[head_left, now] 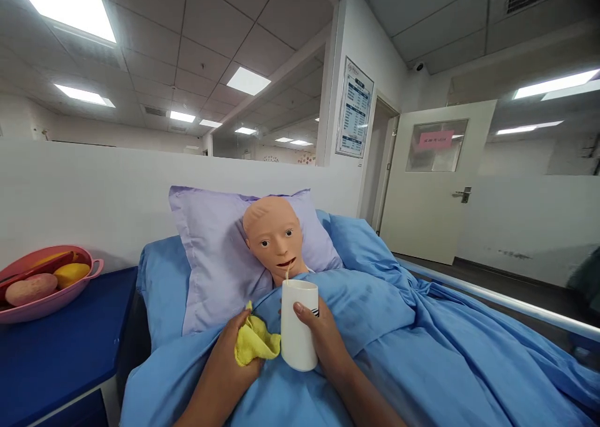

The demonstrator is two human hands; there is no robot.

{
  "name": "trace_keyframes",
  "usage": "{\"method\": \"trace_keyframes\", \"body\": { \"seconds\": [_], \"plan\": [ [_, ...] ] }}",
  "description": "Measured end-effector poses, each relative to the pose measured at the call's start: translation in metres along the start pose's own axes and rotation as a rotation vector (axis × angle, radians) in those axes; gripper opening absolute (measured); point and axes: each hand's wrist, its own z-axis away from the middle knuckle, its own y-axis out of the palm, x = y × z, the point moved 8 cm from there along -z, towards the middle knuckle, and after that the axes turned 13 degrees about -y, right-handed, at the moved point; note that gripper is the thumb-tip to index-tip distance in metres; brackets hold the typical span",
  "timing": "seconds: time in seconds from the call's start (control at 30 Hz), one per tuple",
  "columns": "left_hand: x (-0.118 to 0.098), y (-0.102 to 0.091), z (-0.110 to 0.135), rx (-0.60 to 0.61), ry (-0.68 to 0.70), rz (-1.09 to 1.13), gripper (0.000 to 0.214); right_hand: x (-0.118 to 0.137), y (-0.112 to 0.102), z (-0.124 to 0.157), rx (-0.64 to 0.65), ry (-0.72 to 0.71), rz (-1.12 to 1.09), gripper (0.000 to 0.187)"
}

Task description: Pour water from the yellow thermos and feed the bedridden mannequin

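Note:
My right hand [328,339] is wrapped round a white cup [299,336], thumb on its near side. From the cup a thin pale straw [287,272] rises to the open mouth of a mannequin head [273,233]. The mannequin lies propped on a lilac pillow [210,246], with a blue quilt [375,296] drawn up to its neck. To the left of the cup, my left hand [234,358] is closed on a crumpled yellow cloth [255,341]. One edge of the cloth reaches the cup's side or comes very near it. The cup's contents are hidden.
At left, a blue bedside cabinet [70,346] carries a pink basket [51,305] of fruit. A metal bed rail [497,292] runs along the right side. Behind the pillow stands a white partition wall [117,189]; a door [434,183] stands ajar at back right.

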Motion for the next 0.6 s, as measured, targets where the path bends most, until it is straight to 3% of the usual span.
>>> {"method": "trace_keyframes", "body": {
  "seconds": [0.1, 0.2, 0.37, 0.5, 0.6],
  "plan": [
    [-0.013, -0.002, 0.006, -0.016, 0.004, -0.116, 0.054, 0.001, 0.0, 0.0, -0.023, -0.011, -0.013, 0.058],
    [-0.026, -0.009, 0.006, -0.002, -0.04, -0.106, 0.053, 0.004, 0.001, 0.0, -0.027, -0.017, -0.027, 0.057],
    [-0.049, -0.035, 0.0, -0.188, 0.008, 0.025, 0.05, 0.01, 0.0, 0.002, -0.051, -0.074, -0.002, 0.058],
    [-0.086, -0.046, -0.001, -0.319, 0.365, 0.004, 0.049, 0.02, -0.002, 0.009, -0.084, -0.199, 0.093, 0.064],
    [-0.119, -0.035, -0.001, -0.31, 0.713, -0.125, 0.049, 0.024, -0.007, 0.014, -0.142, -0.282, 0.161, 0.063]
  ]
}}
